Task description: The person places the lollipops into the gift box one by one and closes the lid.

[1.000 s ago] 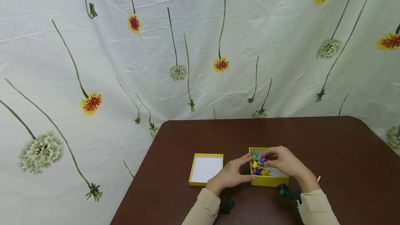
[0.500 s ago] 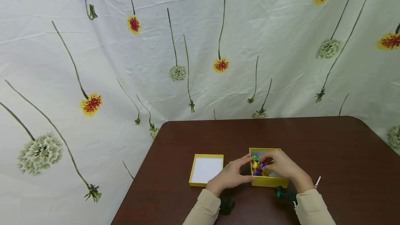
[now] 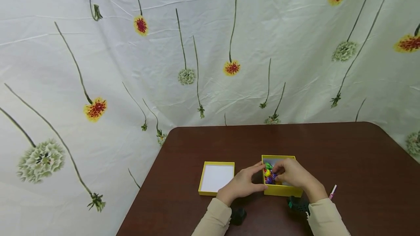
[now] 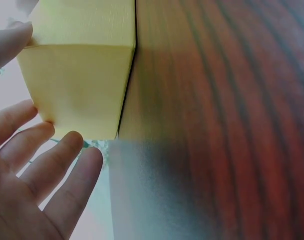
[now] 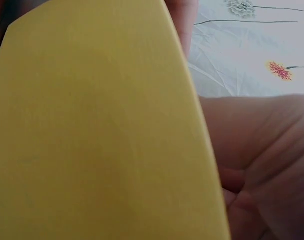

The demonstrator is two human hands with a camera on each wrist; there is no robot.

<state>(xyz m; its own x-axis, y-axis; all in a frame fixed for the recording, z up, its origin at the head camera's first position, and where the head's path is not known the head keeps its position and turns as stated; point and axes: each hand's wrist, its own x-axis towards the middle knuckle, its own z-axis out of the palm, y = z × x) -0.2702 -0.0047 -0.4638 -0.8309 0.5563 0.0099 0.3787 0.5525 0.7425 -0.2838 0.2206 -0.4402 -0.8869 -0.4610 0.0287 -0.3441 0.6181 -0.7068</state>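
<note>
A yellow box (image 3: 282, 191) stands uncovered on the table, with several colourful wrapped candies (image 3: 267, 172) along its left side. My left hand (image 3: 241, 183) holds the box's left end, thumb at the near corner and fingertips at the rim towards the far corner. In the left wrist view the outer fingers (image 4: 74, 192) stick out past the box (image 4: 79, 85). My right hand (image 3: 293, 174) reaches inside, thumb and fingers bent together on a purple-wrapped candy, mostly hidden under them. The yellow wall (image 5: 102, 130) blocks most of that hand's fingers in the right wrist view.
Left of the box lies a shallow yellow-rimmed lid (image 3: 216, 178), its white inside up. A thin white stick with a pinkish end (image 3: 333, 191) lies beside my right wrist, partly hidden. A flower-patterned cloth (image 3: 210, 46) hangs behind the dark brown table (image 3: 183, 148).
My right hand has moved slightly left and lower into the box, with the purple candy at its fingertips. The left hand, box and lid have stayed in place.
</note>
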